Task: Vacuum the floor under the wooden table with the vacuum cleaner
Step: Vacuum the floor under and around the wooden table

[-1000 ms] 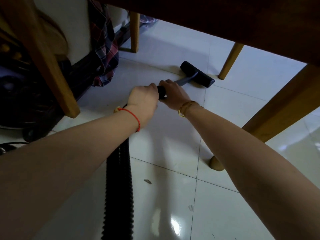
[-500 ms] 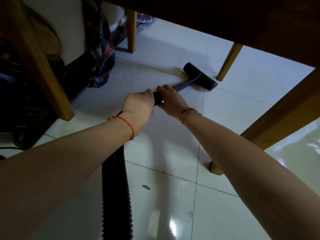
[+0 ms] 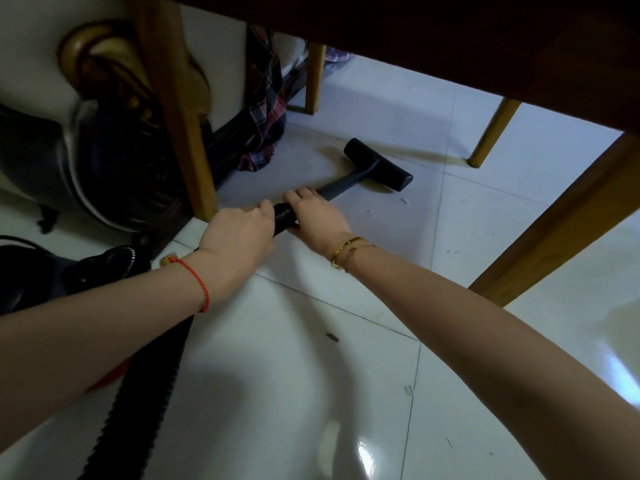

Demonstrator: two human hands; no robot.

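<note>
The vacuum's black floor nozzle (image 3: 379,169) lies flat on the white tiles under the dark wooden table (image 3: 450,39). A grey tube (image 3: 337,187) runs back from it to a black ribbed hose (image 3: 149,386) that trails toward me at lower left. My left hand (image 3: 239,233) grips the hose end. My right hand (image 3: 317,216) grips just ahead of it, where hose meets tube. Both wrists wear bracelets.
Wooden table legs stand at left (image 3: 173,112), right (image 3: 561,220) and far back (image 3: 315,77), with a thinner leg (image 3: 491,136) beyond the nozzle. A plaid cloth (image 3: 265,109) hangs by the wall. A dark bag (image 3: 97,161) and black shoe (image 3: 100,268) sit left. A dark speck (image 3: 332,337) lies on the tile.
My view has shifted so the scene sits further right and lower, showing more of the bag and wall at left. Both hands keep their grip; the nozzle lies closer to the plaid cloth.
</note>
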